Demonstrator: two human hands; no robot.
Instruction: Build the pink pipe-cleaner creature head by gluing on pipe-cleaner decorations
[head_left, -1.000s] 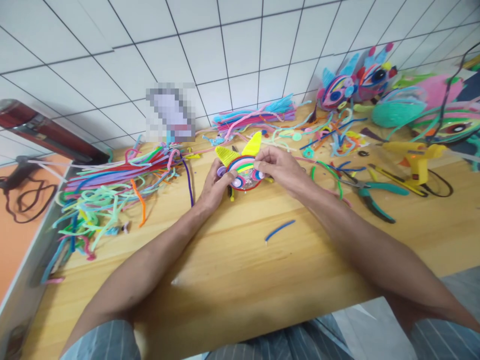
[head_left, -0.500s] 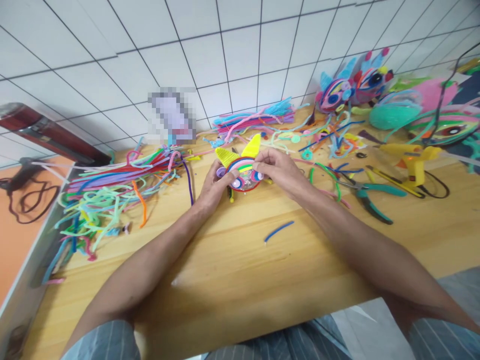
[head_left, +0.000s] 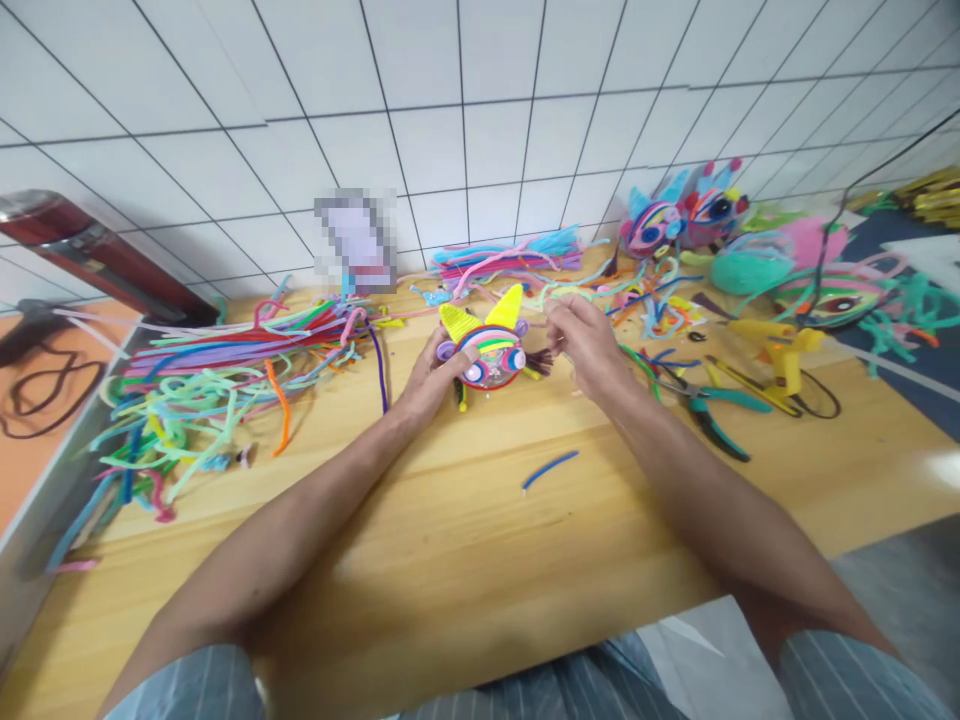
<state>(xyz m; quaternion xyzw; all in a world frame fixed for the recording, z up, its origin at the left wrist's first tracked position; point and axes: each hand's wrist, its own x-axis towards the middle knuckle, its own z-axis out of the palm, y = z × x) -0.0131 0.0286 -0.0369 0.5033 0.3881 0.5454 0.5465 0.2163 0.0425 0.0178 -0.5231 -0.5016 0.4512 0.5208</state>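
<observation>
My left hand (head_left: pixel 431 385) grips a round pipe-cleaner animal figure (head_left: pixel 491 370) by its left side. The figure has yellow pointed ears, a rainbow-striped brow, round blue-and-pink eyes and purple side discs. A dark brown tuft sticks out at its right. Just right of that tuft is my right hand (head_left: pixel 585 340), apart from the figure's face, its thumb and fingers pinched together. Whatever they hold, if anything, is too small or hidden to tell. A short blue pipe cleaner (head_left: pixel 550 470) lies on the wooden table (head_left: pixel 450 560) in front of my hands.
Loose pipe cleaners (head_left: pixel 202 400) are heaped at the left, with a bundle (head_left: pixel 510 257) by the wall. Teal-handled pliers (head_left: pixel 720 410) and a yellow glue gun (head_left: pixel 784 350) lie at the right. Two similar figures (head_left: pixel 651 228) stand behind, and a dark red flask (head_left: pixel 97 255) leans at far left.
My right hand has let go of the figure's right side and moved to the right, uncovering the right eye, a purple disc and the brown tuft. My left hand keeps its hold.
</observation>
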